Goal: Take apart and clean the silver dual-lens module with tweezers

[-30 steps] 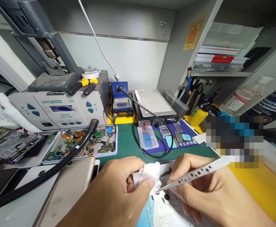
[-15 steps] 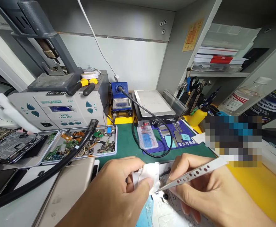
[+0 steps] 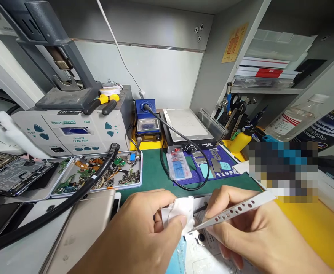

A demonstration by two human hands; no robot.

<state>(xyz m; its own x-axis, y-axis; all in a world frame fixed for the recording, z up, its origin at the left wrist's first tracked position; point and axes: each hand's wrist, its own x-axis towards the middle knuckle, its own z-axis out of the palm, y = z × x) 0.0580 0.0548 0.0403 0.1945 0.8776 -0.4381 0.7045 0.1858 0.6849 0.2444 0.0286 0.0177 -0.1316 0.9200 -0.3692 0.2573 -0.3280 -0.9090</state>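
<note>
My left hand [image 3: 138,236] is closed, pinching a small white wipe [image 3: 179,213] between thumb and fingers. My right hand [image 3: 255,236] grips silver perforated tweezers [image 3: 235,211], whose tip points left and meets the wipe. Beneath both hands lies an opened phone [image 3: 197,251] with a white and blue inner surface, mostly hidden by the hands.
A metal tray of circuit boards [image 3: 101,175] sits at left with a black hose [image 3: 69,201] across it. Behind stand a rework station [image 3: 75,131], a blue soldering unit [image 3: 146,121] and a heating plate [image 3: 188,125]. Phone parts [image 3: 9,177] lie far left; a blue mat with tools [image 3: 212,165] at right.
</note>
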